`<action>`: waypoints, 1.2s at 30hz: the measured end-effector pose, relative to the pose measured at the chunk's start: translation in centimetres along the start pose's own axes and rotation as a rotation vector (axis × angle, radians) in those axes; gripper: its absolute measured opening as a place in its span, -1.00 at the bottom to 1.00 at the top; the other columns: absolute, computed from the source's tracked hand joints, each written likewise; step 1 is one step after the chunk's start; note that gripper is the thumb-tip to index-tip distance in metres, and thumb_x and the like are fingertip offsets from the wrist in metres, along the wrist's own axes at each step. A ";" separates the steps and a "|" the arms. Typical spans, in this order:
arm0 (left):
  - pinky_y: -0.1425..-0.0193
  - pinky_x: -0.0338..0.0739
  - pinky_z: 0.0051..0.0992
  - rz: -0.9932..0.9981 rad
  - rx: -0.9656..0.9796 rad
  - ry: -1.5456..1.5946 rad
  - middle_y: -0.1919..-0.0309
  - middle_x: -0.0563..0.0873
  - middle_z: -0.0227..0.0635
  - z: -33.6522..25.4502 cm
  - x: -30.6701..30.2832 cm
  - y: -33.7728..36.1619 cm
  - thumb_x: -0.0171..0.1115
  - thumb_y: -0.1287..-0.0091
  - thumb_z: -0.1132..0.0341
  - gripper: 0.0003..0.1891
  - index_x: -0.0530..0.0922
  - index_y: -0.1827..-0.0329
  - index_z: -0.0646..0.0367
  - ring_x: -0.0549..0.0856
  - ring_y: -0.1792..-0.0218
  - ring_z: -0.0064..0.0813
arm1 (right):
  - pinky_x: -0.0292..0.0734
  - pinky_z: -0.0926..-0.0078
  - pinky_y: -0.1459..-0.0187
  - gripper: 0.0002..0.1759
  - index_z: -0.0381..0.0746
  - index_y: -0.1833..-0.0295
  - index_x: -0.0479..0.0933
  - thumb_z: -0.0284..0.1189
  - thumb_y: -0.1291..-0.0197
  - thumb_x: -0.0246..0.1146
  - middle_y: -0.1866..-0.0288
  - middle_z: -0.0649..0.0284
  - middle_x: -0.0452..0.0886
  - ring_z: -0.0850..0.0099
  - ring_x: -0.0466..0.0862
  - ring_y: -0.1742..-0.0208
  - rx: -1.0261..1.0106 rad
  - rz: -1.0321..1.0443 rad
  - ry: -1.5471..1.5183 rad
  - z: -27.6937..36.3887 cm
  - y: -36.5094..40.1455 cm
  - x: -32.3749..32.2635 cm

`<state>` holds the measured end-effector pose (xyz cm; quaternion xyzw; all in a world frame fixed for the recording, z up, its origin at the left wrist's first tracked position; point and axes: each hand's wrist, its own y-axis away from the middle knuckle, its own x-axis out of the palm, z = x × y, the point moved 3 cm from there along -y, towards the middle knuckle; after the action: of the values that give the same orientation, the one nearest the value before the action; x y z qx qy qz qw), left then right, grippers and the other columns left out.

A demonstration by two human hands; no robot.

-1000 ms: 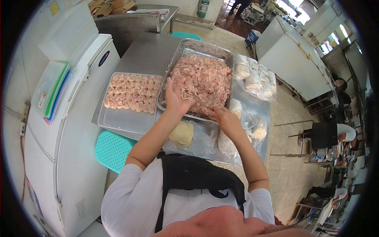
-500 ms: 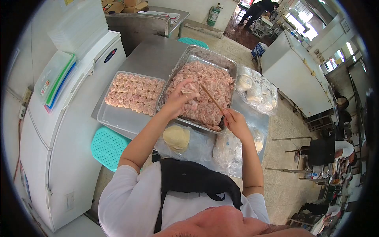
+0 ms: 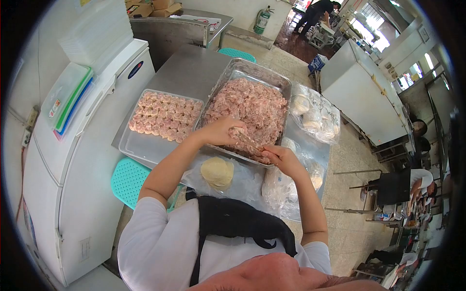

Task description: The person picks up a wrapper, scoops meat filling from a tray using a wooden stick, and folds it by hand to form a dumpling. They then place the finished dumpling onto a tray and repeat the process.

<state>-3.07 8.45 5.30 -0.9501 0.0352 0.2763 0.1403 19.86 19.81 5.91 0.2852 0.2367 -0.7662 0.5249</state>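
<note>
A deep metal tray (image 3: 232,68) holds a heap of pinkish minced meat (image 3: 250,102). At the tray's near side, my left hand (image 3: 224,132) is curled low over the mince, its fingers smeared with meat; what lies inside them is hidden. My right hand (image 3: 282,159) grips a thin wooden stick (image 3: 260,149) at the near right corner, its tip close to my left fingers. Left of the mince, a clear plastic tray (image 3: 133,145) carries rows of small meat-topped dumplings (image 3: 165,115). A stack of round pale wrappers (image 3: 217,173) lies on plastic just in front of me.
Plastic bags of pale rounds (image 3: 315,114) lie right of the metal tray, with another bag (image 3: 279,189) nearer me. Turquoise stools (image 3: 130,182) stand under the metal table (image 3: 187,63). A white freezer (image 3: 92,160) flanks the left. Other people work farther off.
My left hand has come down and nearer to me, into the mince. My right hand has lowered slightly, and the stick, earlier lying across the heap, now shows only a short length.
</note>
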 end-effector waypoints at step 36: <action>-0.03 0.56 -0.34 -0.135 -0.386 -0.144 0.05 0.70 -0.11 2.4 3.1 1.7 0.48 -0.11 0.11 -0.51 0.59 -0.01 0.21 0.69 0.07 -0.24 | 0.56 0.09 0.23 -0.75 -0.17 -0.01 0.62 -0.30 -0.32 0.20 0.32 0.10 0.59 0.08 0.67 0.24 0.078 -0.192 0.571 -1.6 2.2 3.3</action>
<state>-1.96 7.51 1.31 -0.9374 -0.0921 0.3350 -0.0241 21.27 17.90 2.33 0.4854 0.3711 -0.7097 0.3507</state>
